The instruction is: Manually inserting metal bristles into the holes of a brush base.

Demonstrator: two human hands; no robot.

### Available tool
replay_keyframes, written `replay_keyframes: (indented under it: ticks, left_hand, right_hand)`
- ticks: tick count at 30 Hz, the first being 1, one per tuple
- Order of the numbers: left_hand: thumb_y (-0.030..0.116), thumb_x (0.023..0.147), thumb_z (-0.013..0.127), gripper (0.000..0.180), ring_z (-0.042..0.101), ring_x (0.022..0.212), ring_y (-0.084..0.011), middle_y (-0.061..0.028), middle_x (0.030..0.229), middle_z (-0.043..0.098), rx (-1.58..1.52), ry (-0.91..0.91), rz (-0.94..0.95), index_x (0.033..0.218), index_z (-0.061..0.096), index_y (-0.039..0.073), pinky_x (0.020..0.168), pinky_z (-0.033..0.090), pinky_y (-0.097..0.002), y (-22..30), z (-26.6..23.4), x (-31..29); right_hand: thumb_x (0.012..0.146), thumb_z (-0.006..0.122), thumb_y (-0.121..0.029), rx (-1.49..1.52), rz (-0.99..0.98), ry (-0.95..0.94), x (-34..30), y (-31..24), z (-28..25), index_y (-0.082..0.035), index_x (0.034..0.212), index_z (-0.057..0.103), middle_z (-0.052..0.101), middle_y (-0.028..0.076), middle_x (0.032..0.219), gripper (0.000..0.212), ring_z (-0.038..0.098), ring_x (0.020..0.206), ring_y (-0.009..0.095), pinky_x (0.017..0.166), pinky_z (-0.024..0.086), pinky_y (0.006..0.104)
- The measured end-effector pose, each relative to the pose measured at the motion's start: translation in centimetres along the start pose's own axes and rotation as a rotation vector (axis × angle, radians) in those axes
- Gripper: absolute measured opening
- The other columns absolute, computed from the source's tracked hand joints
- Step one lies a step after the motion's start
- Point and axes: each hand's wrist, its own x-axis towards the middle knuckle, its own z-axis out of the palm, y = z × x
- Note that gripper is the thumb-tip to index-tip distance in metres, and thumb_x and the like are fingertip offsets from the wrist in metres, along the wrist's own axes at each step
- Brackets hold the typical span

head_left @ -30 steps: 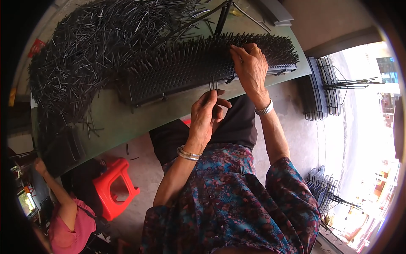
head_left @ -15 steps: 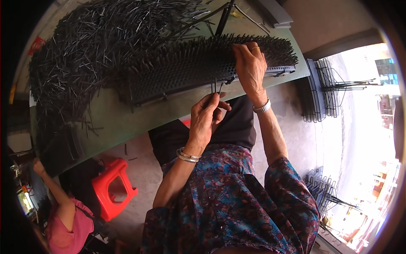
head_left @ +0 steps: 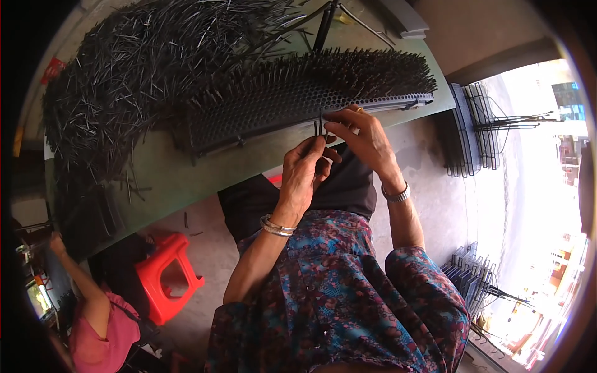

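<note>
My left hand (head_left: 303, 169) is closed on a few thin black sticks (head_left: 318, 127) that point up past its fingertips, just off the near edge of the table. Reaching in beside it, my right hand (head_left: 362, 138) has its thumb and forefinger at the tops of those sticks, bent in a pinch; whether it grips one is hidden. Beyond both hands lies a long black perforated rack (head_left: 261, 112) full of round holes. Black sticks stand upright in rows along its far side and densely at its right end, while holes on its near side show bare.
A big heap of loose black sticks (head_left: 143, 68) covers the left of the green table (head_left: 180, 177). A black metal stand (head_left: 324, 31) rises behind the rack. A red plastic stool (head_left: 163, 273) and a person in pink (head_left: 102, 329) are lower left. Black wire racks (head_left: 476, 130) stand at right.
My right hand has left the upright sticks on the rack and come down toward me, to the sticks in my left hand. The left hand has barely moved.
</note>
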Motion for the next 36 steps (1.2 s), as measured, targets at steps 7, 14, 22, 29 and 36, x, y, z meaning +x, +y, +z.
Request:
replay_keyframes:
  ticks: [7, 14, 22, 29, 36]
  left_hand:
    - [0.035, 0.103, 0.047, 0.039, 0.049, 0.053, -0.0048, -0.0076, 0.075, 0.067, 0.161, -0.104, -0.036, 0.111, 0.064, 0.002, 0.046, 0.032, -0.0186, 0.4, 0.0, -0.2]
    - [0.036, 0.103, 0.045, 0.040, 0.048, 0.053, -0.0042, -0.0073, 0.075, 0.067, 0.171, -0.192, -0.047, 0.114, 0.064, 0.003, 0.046, 0.032, -0.0179, -0.1, -0.6, 0.0]
    - [0.038, 0.102, 0.048, 0.041, 0.060, 0.064, -0.0067, -0.0066, 0.088, 0.072, 0.104, -0.020, 0.085, 0.111, 0.066, 0.003, 0.048, 0.037, -0.0175, -0.3, -0.3, 0.3]
    - [0.034, 0.101, 0.050, 0.038, 0.049, 0.052, -0.0033, -0.0115, 0.084, 0.071, 0.057, 0.046, -0.063, 0.110, 0.065, 0.000, 0.045, 0.033, -0.0173, 0.0, -1.0, 0.2]
    - [0.040, 0.100, 0.051, 0.039, 0.046, 0.048, -0.0031, -0.0097, 0.080, 0.070, 0.031, 0.041, -0.081, 0.108, 0.065, 0.004, 0.043, 0.030, -0.0179, -0.3, -1.1, 0.1]
  right_hand:
    - [0.092, 0.062, -0.014, 0.315, 0.152, -0.069, 0.0, 0.2, -0.9, 0.004, 0.094, 0.067, 0.065, 0.004, 0.079, 0.018, 0.060, 0.073, 0.010, 0.066, 0.049, 0.0261]
    - [0.094, 0.062, -0.015, 0.407, 0.258, -0.108, -0.1, 0.2, -1.3, 0.004, 0.094, 0.065, 0.066, 0.005, 0.080, 0.020, 0.062, 0.072, 0.009, 0.066, 0.050, 0.0248]
    - [0.092, 0.060, -0.007, 0.367, 0.149, 0.060, -0.4, -0.5, -2.4, 0.004, 0.095, 0.062, 0.069, 0.008, 0.076, 0.012, 0.068, 0.076, 0.013, 0.069, 0.053, 0.0253]
    - [0.091, 0.061, -0.003, -0.194, -0.225, 0.655, 2.3, -0.3, -2.5, 0.000, 0.096, 0.061, 0.069, 0.010, 0.077, 0.006, 0.069, 0.073, 0.019, 0.066, 0.050, 0.0292]
    - [0.090, 0.061, -0.008, -0.240, -0.207, 0.590, 3.6, 1.8, -1.1, -0.004, 0.097, 0.062, 0.064, 0.012, 0.079, 0.008, 0.065, 0.073, 0.029, 0.064, 0.049, 0.0363]
